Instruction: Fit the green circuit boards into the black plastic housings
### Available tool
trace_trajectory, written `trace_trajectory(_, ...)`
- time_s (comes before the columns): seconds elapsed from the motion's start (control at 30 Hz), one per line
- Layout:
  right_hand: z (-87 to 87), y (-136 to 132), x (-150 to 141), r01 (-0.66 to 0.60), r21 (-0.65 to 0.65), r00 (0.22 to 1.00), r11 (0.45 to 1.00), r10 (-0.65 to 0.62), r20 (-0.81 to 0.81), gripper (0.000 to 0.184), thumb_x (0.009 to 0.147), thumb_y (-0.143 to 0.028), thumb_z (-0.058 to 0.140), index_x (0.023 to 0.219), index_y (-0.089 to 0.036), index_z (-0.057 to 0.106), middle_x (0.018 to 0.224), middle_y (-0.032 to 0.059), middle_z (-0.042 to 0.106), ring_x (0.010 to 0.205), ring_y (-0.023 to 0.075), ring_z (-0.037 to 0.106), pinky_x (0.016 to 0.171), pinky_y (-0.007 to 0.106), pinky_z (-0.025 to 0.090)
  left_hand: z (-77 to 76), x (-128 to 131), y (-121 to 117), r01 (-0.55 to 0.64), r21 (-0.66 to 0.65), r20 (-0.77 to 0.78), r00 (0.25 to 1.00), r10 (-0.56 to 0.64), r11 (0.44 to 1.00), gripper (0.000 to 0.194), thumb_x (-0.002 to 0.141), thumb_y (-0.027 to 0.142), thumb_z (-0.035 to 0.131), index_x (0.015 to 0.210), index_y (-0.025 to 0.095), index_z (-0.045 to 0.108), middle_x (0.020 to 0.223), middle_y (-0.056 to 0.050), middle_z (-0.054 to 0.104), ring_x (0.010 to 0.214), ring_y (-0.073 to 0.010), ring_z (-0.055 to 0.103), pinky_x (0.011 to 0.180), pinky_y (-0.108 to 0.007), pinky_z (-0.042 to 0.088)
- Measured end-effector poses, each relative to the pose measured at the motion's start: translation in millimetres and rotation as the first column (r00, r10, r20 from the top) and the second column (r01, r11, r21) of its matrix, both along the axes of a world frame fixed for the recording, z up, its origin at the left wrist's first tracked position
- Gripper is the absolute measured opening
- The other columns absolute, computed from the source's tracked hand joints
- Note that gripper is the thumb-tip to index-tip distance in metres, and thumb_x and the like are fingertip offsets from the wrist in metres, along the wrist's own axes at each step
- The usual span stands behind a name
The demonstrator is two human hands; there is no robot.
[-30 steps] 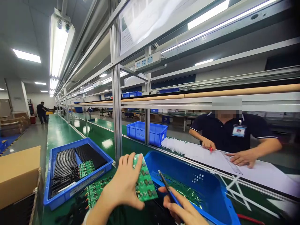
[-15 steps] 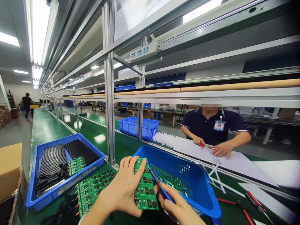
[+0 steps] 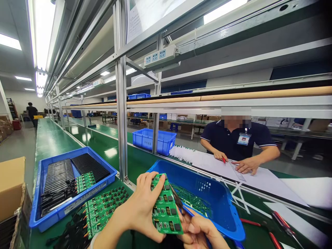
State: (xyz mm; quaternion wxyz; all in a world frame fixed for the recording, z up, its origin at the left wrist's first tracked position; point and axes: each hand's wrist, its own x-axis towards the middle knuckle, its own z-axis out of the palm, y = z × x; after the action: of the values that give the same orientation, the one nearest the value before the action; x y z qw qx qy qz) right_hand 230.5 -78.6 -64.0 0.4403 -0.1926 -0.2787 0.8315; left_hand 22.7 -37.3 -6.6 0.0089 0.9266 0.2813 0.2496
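Note:
My left hand (image 3: pixel 140 204) is closed round a green circuit board panel (image 3: pixel 166 207) with several small digit displays, tilted above the bench. My right hand (image 3: pixel 198 228) grips a blue-handled pair of pliers (image 3: pixel 178 202), whose dark jaws lie along the board's right edge. Its fingers are at the board's lower right corner, and the exact jaw type is hard to make out. Behind both hands is a blue bin (image 3: pixel 223 214) with loose green strips (image 3: pixel 198 200) in it. More circuit boards (image 3: pixel 106 209) with wires lie left of my left hand.
A blue tray (image 3: pixel 103 185) on the left holds black parts and boards. A metal post (image 3: pixel 121 121) rises behind it. Red-handled pliers (image 3: pixel 250 222) and a screwdriver (image 3: pixel 281 221) lie at right. Across the bench, a co-worker (image 3: pixel 233 138) holds a ruler (image 3: pixel 237 173) on white sheets.
The board has shifted slightly right and tilted. My right hand has turned, bringing its fingers up against the board's lower right corner, with the pliers still in it.

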Motion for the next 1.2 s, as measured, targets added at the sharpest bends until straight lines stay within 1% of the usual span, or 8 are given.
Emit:
trace_trajectory(0.13, -8.4, 11.7, 0.7, -0.013, -0.030, 0.991, 0.999, 0.008, -0.134, 0.026, 0.052, -0.013, 0.068, 0.075, -0.016, 0.058, 0.052, -0.0088, 0.039, 0.041, 0.0024, 0.026, 0.035, 0.011, 0.015, -5.5, 1.4, 7.9, -0.006, 0.014, 0.061, 0.998, 0.006, 1.000, 0.144, 0.039, 0.047, 0.079, 0.151, 0.022, -0.010, 0.143, -0.018, 0.019, 0.134, -0.0435, 0.018, 0.109, -0.061, 0.018)
trace_trajectory(0.37, 9.0, 18.9, 8.9, 0.413, -0.136, 0.899, 0.901, -0.426, -0.095, 0.044, 0.061, -0.022, 0.073, 0.101, -0.014, 0.056, 0.072, -0.0018, 0.055, 0.063, 0.0093, 0.050, 0.059, 0.020, 0.042, -11.0, -5.0, 18.6, -0.181, 0.115, 0.006, 0.983, 0.182, 0.977, 0.129, 0.047, 0.042, 0.075, 0.152, 0.017, 0.003, 0.144, -0.022, 0.019, 0.132, -0.0453, 0.018, 0.107, -0.062, 0.017)
trace_trajectory(0.47, 4.1, 15.9, 7.6, 0.293, 0.179, 0.884, 0.939, -0.337, 0.324, 0.038, 0.063, -0.027, 0.067, 0.098, -0.017, 0.058, 0.064, -0.0061, 0.048, 0.052, 0.0083, 0.037, 0.047, 0.021, 0.029, -9.8, -7.8, 19.4, -0.203, 0.144, -0.001, 0.979, 0.205, 0.969, 0.125, 0.050, 0.041, 0.073, 0.152, 0.016, 0.006, 0.145, -0.023, 0.018, 0.132, -0.0459, 0.016, 0.106, -0.062, 0.016)
trace_trajectory(0.57, 4.0, 10.1, 3.3, 0.014, 0.396, 0.671, 0.918, -0.303, 0.677, 0.027, 0.063, -0.025, 0.057, 0.090, -0.020, 0.057, 0.065, -0.0065, 0.046, 0.051, 0.0085, 0.032, 0.046, 0.023, 0.022, -6.8, -10.4, 18.6, -0.218, 0.145, 0.005, 0.976, 0.220, 0.965, 0.124, 0.049, 0.040, 0.072, 0.152, 0.016, 0.005, 0.145, -0.022, 0.018, 0.133, -0.0451, 0.016, 0.107, -0.062, 0.017)
trace_trajectory(0.8, 21.0, 2.0, 1.2, -0.161, 0.524, 0.459, 0.836, -0.407, 0.790, 0.020, 0.067, -0.027, 0.045, 0.085, -0.021, 0.052, 0.073, -0.0028, 0.048, 0.062, 0.0132, 0.039, 0.054, 0.026, 0.029, -2.2, -13.2, 16.4, -0.224, 0.123, 0.013, 0.974, 0.224, 0.967, 0.127, 0.046, 0.039, 0.073, 0.152, 0.018, 0.005, 0.145, -0.020, 0.019, 0.131, -0.0443, 0.018, 0.107, -0.061, 0.018)
trace_trajectory(0.93, 20.1, 1.1, 4.6, -0.152, 0.516, 0.505, 0.843, -0.383, 0.774, 0.020, 0.064, -0.024, 0.048, 0.082, -0.020, 0.054, 0.068, -0.0042, 0.046, 0.060, 0.0120, 0.039, 0.051, 0.024, 0.028, -0.8, -14.4, 15.6, -0.216, 0.126, 0.006, 0.976, 0.217, 0.968, 0.126, 0.047, 0.038, 0.073, 0.152, 0.017, 0.006, 0.145, -0.021, 0.020, 0.132, -0.0437, 0.018, 0.108, -0.061, 0.016)
trace_trajectory(1.03, 14.5, -1.0, 5.9, -0.129, 0.379, 0.688, 0.917, -0.192, 0.699, 0.024, 0.060, -0.020, 0.048, 0.084, -0.020, 0.055, 0.059, -0.0077, 0.038, 0.047, 0.0075, 0.026, 0.043, 0.022, 0.017, 0.3, -15.2, 15.2, -0.187, 0.097, 0.004, 0.982, 0.187, 0.978, 0.128, 0.047, 0.040, 0.074, 0.152, 0.019, 0.004, 0.145, -0.020, 0.020, 0.133, -0.0438, 0.017, 0.108, -0.061, 0.017)
trace_trajectory(1.2, 2.8, 0.2, 2.7, -0.187, 0.147, 0.980, 0.971, 0.174, 0.096, 0.022, 0.057, -0.016, 0.062, 0.076, -0.019, 0.053, 0.058, -0.0088, 0.034, 0.044, 0.0034, 0.017, 0.037, 0.014, 0.012, 2.2, -12.8, 15.6, -0.137, 0.058, 0.057, 0.989, 0.134, 0.989, 0.135, 0.046, 0.043, 0.076, 0.151, 0.019, -0.005, 0.147, -0.019, 0.016, 0.136, -0.0417, 0.016, 0.110, -0.059, 0.018)
